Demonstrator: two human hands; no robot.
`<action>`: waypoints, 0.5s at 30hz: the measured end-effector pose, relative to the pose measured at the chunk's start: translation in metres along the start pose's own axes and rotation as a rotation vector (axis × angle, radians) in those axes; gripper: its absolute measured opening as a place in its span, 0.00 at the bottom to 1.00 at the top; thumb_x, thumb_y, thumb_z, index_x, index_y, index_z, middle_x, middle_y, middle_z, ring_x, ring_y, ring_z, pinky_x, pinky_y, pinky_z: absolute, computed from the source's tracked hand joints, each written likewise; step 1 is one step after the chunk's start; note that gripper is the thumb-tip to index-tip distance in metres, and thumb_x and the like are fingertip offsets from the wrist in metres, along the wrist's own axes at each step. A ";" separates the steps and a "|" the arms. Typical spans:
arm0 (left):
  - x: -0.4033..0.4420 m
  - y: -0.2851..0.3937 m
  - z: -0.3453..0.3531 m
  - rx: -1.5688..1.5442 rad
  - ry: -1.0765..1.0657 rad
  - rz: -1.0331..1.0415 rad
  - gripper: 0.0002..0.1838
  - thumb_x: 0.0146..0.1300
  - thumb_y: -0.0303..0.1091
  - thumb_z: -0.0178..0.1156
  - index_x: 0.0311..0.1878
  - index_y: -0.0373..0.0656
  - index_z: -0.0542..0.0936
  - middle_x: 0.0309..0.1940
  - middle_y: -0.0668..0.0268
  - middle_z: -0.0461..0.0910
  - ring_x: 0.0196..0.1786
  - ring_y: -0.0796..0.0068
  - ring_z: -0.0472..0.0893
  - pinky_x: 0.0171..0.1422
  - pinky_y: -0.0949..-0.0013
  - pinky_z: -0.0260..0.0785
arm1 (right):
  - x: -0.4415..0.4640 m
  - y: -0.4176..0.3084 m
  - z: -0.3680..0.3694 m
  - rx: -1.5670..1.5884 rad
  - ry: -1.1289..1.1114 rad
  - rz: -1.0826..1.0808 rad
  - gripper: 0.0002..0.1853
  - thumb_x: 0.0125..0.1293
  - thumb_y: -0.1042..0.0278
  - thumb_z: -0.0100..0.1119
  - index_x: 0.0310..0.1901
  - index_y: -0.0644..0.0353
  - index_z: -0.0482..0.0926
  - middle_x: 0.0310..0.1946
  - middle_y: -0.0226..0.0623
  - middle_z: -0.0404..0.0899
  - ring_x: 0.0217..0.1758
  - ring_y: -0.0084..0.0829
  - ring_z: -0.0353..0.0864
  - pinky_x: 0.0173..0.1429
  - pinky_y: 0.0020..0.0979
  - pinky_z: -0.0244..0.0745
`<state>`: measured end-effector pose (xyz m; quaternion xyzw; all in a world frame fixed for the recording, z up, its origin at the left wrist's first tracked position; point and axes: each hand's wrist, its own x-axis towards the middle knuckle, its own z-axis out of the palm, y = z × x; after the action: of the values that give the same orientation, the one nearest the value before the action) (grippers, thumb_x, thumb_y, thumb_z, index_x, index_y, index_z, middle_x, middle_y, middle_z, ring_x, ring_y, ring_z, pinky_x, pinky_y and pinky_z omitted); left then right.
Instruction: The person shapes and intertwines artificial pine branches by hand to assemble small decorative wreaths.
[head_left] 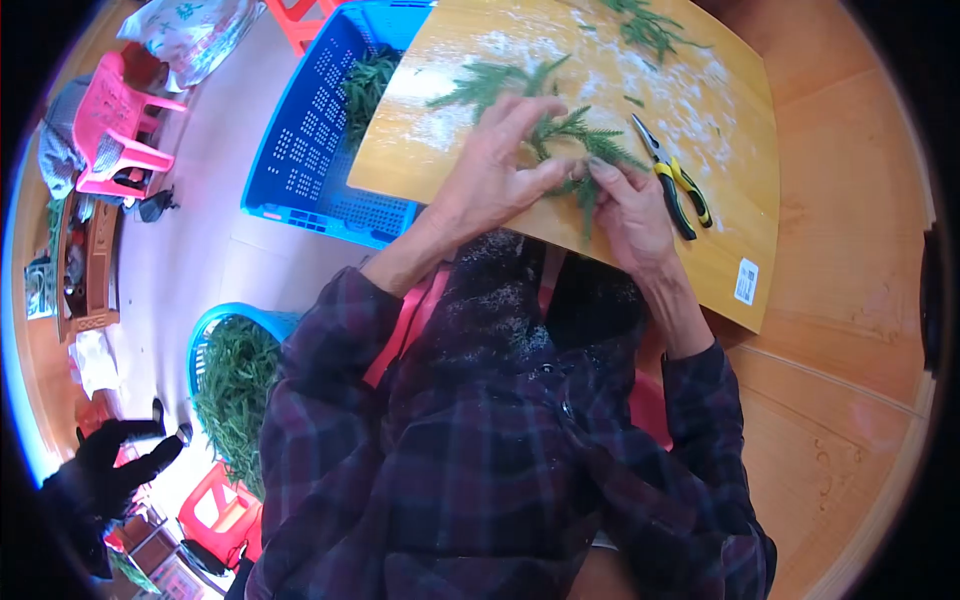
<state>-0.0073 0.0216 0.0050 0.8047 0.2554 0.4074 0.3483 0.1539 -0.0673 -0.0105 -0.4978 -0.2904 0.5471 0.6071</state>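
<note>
Over the near edge of a yellow wooden board (400,165), both my hands meet at a green artificial sprig (590,135). My left hand (495,165) has thumb and fingers curved around the sprig's stem side, the thumb reaching toward the other hand. My right hand (635,210) pinches the lower part of the sprig between thumb and index finger. Another green sprig (485,85) lies behind my left hand. Pliers with yellow and black handles (675,180) rest to the right of my right hand.
A blue crate (290,150) with greenery stands left of the board. Lower left is a round blue basket (195,345) full of green sprigs (238,390). More sprigs (650,30) lie at the board's far side. A pink chair (115,125) and a person in black (100,470) are at the left.
</note>
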 end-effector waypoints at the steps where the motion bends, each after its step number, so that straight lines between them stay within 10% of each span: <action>1: -0.003 -0.002 0.000 -0.027 0.033 -0.025 0.23 0.51 0.32 0.65 0.51 0.38 0.72 0.46 0.62 0.74 0.50 0.69 0.73 0.55 0.68 0.66 | 0.005 0.002 -0.002 -0.008 0.000 -0.013 0.10 0.63 0.67 0.57 0.42 0.62 0.78 0.31 0.25 0.78 0.26 0.12 0.66 0.30 0.18 0.61; 7: -0.013 -0.004 -0.058 -0.203 0.238 -0.345 0.21 0.59 0.28 0.57 0.56 0.42 0.68 0.48 0.59 0.75 0.49 0.72 0.75 0.55 0.70 0.67 | 0.007 0.008 -0.006 -0.008 0.003 -0.054 0.11 0.66 0.65 0.54 0.42 0.64 0.76 0.29 0.27 0.77 0.24 0.12 0.66 0.26 0.16 0.61; 11: -0.028 0.042 -0.153 0.004 0.558 0.089 0.10 0.61 0.25 0.50 0.44 0.35 0.76 0.43 0.58 0.77 0.46 0.70 0.76 0.53 0.67 0.69 | 0.008 0.008 -0.007 0.011 0.012 -0.084 0.11 0.66 0.64 0.54 0.42 0.64 0.75 0.29 0.28 0.77 0.25 0.14 0.70 0.26 0.15 0.63; 13: -0.062 0.124 -0.190 1.198 0.734 0.308 0.13 0.61 0.29 0.52 0.44 0.29 0.77 0.43 0.53 0.77 0.45 0.62 0.79 0.54 0.64 0.70 | 0.009 0.009 -0.008 -0.013 0.023 -0.084 0.11 0.66 0.64 0.53 0.41 0.63 0.75 0.29 0.28 0.77 0.24 0.14 0.70 0.25 0.16 0.62; 14: -0.101 0.156 -0.223 1.902 0.894 -0.294 0.15 0.64 0.33 0.49 0.49 0.34 0.75 0.42 0.54 0.79 0.43 0.62 0.80 0.52 0.67 0.71 | 0.011 0.010 -0.009 -0.043 0.033 -0.083 0.11 0.66 0.63 0.53 0.41 0.63 0.75 0.29 0.28 0.77 0.23 0.14 0.70 0.24 0.16 0.62; 15: -0.110 0.185 -0.232 1.948 1.092 -0.157 0.15 0.64 0.33 0.49 0.49 0.34 0.75 0.42 0.55 0.78 0.44 0.62 0.78 0.52 0.66 0.69 | 0.010 0.012 -0.012 -0.077 0.047 -0.076 0.11 0.66 0.63 0.53 0.40 0.63 0.76 0.29 0.28 0.77 0.22 0.14 0.69 0.23 0.16 0.61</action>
<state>-0.2360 -0.0890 0.1937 0.4287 0.6340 0.3089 -0.5646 0.1627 -0.0620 -0.0281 -0.5220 -0.3156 0.5004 0.6145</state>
